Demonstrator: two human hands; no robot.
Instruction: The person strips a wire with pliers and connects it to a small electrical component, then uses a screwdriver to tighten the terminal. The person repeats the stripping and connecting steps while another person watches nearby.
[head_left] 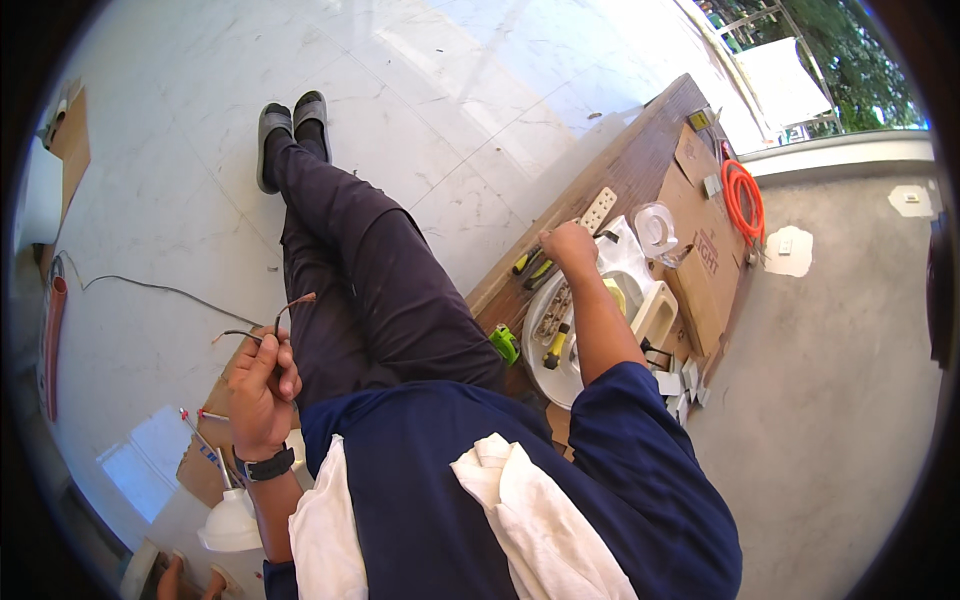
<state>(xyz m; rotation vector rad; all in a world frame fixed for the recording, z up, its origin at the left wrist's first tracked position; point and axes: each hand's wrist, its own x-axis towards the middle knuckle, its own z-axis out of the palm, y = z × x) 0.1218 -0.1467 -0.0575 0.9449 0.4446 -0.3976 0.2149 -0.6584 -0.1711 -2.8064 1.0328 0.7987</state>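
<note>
My left hand (262,385) pinches a short piece of black electrical wire (278,322) between thumb and fingers. One bared end, copper-coloured, points up to the right; a thinner end sticks out to the left. Over the wooden bench on the right, my right hand (568,245) is closed in a fist; what it grips, if anything, is hidden. Tools with yellow-green and black handles (538,274) lie just below it, and a white perforated strip (598,210) is beyond it. Under my right forearm sits a round white tub (535,362) holding a yellow-and-black screwdriver (557,345).
A green tape measure (504,344) lies at the bench's near edge. Cardboard (712,250), a clear tape roll (656,228) and an orange coiled hose (742,202) are farther right. A thin cable (165,288) crosses the tiled floor at left, near a white lamp shade (230,520).
</note>
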